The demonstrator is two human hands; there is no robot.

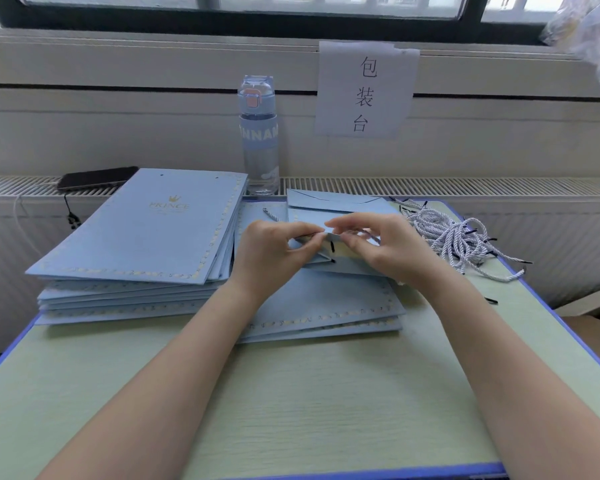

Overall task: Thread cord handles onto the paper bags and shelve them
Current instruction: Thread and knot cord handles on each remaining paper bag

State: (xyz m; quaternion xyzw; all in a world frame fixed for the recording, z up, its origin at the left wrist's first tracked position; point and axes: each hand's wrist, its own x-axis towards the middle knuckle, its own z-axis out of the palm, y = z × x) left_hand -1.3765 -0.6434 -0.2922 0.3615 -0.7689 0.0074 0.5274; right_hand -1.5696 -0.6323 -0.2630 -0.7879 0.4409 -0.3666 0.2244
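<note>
A pale green table (291, 393) with a blue edge carries everything, set against a radiator grille under a window. On its left lies the tallest stack of flat light-blue paper bags (146, 230), the top one printed with a gold crown and a cream stitched border, two small punched holes near its far edge. A lower stack of the same bags (326, 306) sits at the centre, touching the first pile, with a short cord end lying on it behind the left hand. On top of this stack rests the bag being worked on (342, 267), its mouth lifted slightly open toward the person; nothing shows inside it. A loose heap of white twisted cords (461, 240) with black tips lies at the right edge of the table, near the centre stack. A clear water bottle (258, 140) with a blue lid stands upright on the grille behind the bags; whether it holds liquid cannot be told. The left hand (271, 251) reaches in palm down, its grip pinching the raised rim of the bag between thumb and fingers. The right hand (381, 247) meets it there, its grip also pinched on the rim, where a black cord tip (332, 247) pokes through the paper.
</note>
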